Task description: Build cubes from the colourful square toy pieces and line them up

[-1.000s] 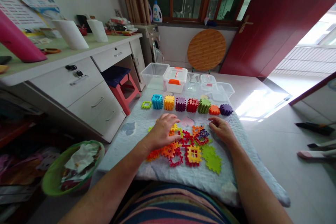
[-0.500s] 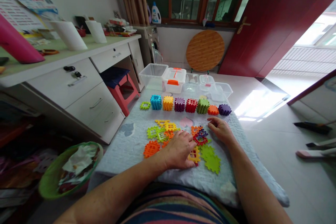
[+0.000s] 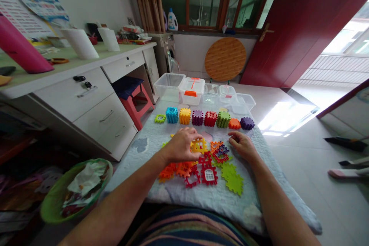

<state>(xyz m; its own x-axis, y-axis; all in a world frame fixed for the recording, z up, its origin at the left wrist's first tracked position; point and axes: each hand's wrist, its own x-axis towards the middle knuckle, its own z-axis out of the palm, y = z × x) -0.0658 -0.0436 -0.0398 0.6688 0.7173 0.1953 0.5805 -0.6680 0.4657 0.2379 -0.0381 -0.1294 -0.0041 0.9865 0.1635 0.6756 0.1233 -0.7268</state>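
My left hand (image 3: pixel 182 144) pinches a yellow window-pattern building tile (image 3: pixel 199 146) above the pile, its fingers closed on the near left side. Resting at the right of the pile is my right hand (image 3: pixel 243 147), loosely curled, with thumb and fingers apart and nothing in them. Below my left hand lie orange tiles (image 3: pixel 184 169) and a red tile with a white window (image 3: pixel 209 175). Closer to my right hand are a purple tile (image 3: pixel 223 150) and lime-green tiles (image 3: pixel 233 178). My left hand hides part of the pile.
Across the table stands a row of tile stacks, including a blue stack (image 3: pixel 172 115), a red stack (image 3: pixel 210 118) and a dark purple stack (image 3: pixel 247 123). Behind them are clear plastic boxes (image 3: pixel 170 84), one with orange latches (image 3: pixel 190 93). A green wastebasket (image 3: pixel 49 205) stands at left.
My left hand has moved left and away from me, carrying the yellow tile from the near side of the pile. Red tiles there are now uncovered. My right hand stays almost still.
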